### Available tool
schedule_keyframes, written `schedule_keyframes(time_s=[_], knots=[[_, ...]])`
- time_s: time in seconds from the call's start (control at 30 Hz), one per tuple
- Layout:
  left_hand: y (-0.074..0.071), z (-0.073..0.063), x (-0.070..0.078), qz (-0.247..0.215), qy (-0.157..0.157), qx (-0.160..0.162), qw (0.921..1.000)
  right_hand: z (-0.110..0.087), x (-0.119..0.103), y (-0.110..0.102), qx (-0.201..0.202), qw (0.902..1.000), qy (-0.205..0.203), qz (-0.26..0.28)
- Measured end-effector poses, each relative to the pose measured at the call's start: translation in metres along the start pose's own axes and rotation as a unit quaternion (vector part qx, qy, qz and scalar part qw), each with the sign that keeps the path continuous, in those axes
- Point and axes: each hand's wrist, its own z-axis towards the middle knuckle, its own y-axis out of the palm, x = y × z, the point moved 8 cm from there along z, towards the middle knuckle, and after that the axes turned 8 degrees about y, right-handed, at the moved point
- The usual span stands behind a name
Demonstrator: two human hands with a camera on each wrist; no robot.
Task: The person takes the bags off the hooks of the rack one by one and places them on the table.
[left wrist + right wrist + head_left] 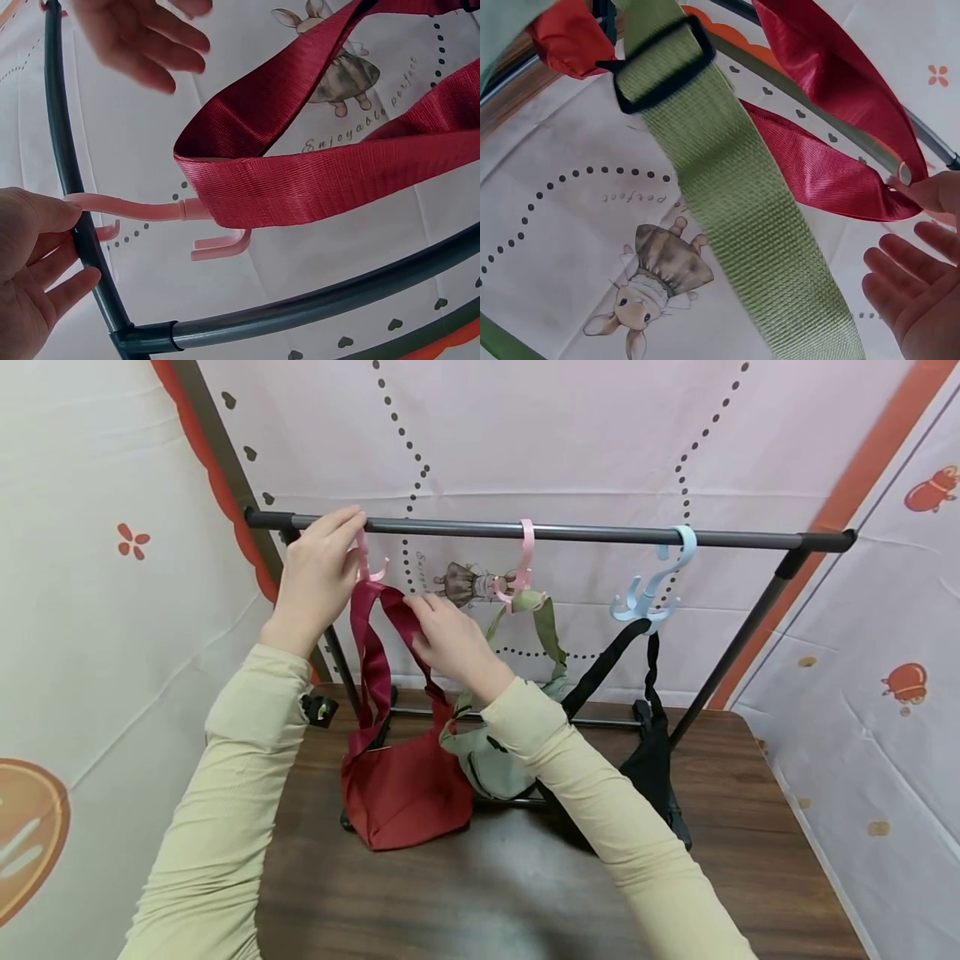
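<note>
My left hand [318, 572] is at the left end of the dark rod [450, 527], its thumb and fingers pinching the top of a pink hook [139, 208]. From that hook hangs a red shoulder bag [408, 793] by its wide dark red strap [277, 187]. Beside the strap, on its right, my right hand [453, 639] reaches in with loose fingers. The left wrist view shows those fingers spread and apart from the strap. In the right wrist view, the right thumb overlaps the strap's looped end.
A second pink hook [527, 547] holds a pale green bag [498, 764], partly behind my right arm. Farther right, a light blue hook [651, 597] carries a black bag [651, 768]. The rack stands on a brown wooden table [420, 902], with printed white cloth behind.
</note>
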Motion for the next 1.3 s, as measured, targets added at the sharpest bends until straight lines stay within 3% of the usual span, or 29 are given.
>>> schedule_keyframes(time_s=[0.2, 0.53, 0.77, 1.0, 1.3], knots=[[0.001, 0.002, 0.001, 0.0, -0.013, -0.007, 0.9999, 0.014, 0.008, 0.007, -0.028, 0.9979, 0.051, 0.026], [0.005, -0.004, 0.0, -0.004, -0.033, -0.014, 0.9994, 0.029, 0.017, 0.035, -0.064, 0.9892, 0.108, 0.076], [0.004, -0.003, -0.001, -0.007, -0.034, -0.009, 0.9994, 0.034, 0.021, 0.023, 0.026, 0.9835, 0.122, 0.132], [0.002, -0.003, -0.003, -0.012, -0.037, -0.005, 0.9992, 0.037, 0.021, 0.009, 0.078, 0.9828, 0.106, 0.129], [0.0, -0.002, -0.005, -0.023, -0.04, 0.002, 0.9989, 0.046, 0.004, -0.028, 0.145, 0.982, 0.055, 0.107]])
